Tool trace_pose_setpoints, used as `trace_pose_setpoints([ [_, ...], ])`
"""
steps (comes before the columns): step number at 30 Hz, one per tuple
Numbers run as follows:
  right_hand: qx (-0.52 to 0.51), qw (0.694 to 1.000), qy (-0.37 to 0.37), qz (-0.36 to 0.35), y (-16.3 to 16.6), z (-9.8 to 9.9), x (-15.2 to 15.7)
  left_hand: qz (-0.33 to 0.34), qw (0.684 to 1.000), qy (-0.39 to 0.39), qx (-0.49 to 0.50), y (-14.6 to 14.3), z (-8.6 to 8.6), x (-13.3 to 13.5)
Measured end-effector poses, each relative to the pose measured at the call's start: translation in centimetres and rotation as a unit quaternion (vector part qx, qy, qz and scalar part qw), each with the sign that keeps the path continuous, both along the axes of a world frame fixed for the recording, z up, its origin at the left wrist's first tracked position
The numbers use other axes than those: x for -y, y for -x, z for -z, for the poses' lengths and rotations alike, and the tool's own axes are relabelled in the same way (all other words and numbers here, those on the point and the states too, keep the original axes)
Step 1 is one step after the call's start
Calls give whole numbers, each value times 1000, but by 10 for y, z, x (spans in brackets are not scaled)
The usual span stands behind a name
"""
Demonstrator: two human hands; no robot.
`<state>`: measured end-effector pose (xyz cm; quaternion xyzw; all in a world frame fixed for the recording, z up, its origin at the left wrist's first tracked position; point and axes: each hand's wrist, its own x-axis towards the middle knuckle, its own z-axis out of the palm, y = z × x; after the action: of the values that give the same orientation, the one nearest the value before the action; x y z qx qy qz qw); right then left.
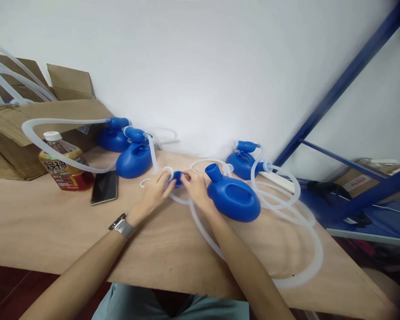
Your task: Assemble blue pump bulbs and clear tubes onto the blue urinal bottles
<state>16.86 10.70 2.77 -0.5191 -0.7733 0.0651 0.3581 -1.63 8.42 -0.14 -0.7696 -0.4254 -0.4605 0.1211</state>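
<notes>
A small round blue cap (178,178) is between my two hands above the table. My left hand (156,190) grips its left side, and a white ring (168,170) shows by those fingers. My right hand (195,186) pinches the cap's right edge with the fingertips. Just right of my right hand lies a blue plastic urinal bottle (235,198) with a bare, open neck. Clear tubing (203,226) runs beneath my right forearm. Fingers partly hide the cap, so how ring and cap meet cannot be made out.
Two blue bottles with tubes, the nearer one (135,160), stand left by the wall; another (243,164) stands right. A phone (104,187), a drink bottle (65,164) and a cardboard box (46,118) are at left. Coiled tubing (315,249) lies right. A blue metal frame (336,86) rises beyond.
</notes>
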Motion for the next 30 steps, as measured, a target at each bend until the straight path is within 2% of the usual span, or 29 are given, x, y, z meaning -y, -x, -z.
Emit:
trace_pose_setpoints([
  [5,-15,999,-29,4,9,-16,14,42,999,-1,-1,4,-2,10],
  [8,-39,997,-53,-52,4,-31,18,54,992,36,108,5,-8,12],
  [10,-63,989,-47,-122,-8,-41,17,55,964,81,248,3,-13,11],
  [13,-83,973,48,-210,-27,-45,15,100,884,157,429,-3,-21,6],
  [15,-111,957,114,-242,-35,-42,13,140,844,194,480,-5,-24,5],
  [16,-138,949,132,-252,-36,-39,11,148,838,203,484,-6,-25,5],
  [18,-206,935,137,-254,-37,-33,9,125,864,185,452,-6,-26,7],
  [21,-277,927,120,-222,-35,-32,6,37,937,81,339,-3,-28,13],
  [23,-283,930,116,-202,-35,-33,4,18,955,42,292,-2,-30,17],
  [27,-282,930,127,-198,-37,-33,1,26,944,66,324,-6,-32,19],
  [30,-285,928,128,-201,-37,-28,-2,83,889,159,422,-9,-31,16],
])
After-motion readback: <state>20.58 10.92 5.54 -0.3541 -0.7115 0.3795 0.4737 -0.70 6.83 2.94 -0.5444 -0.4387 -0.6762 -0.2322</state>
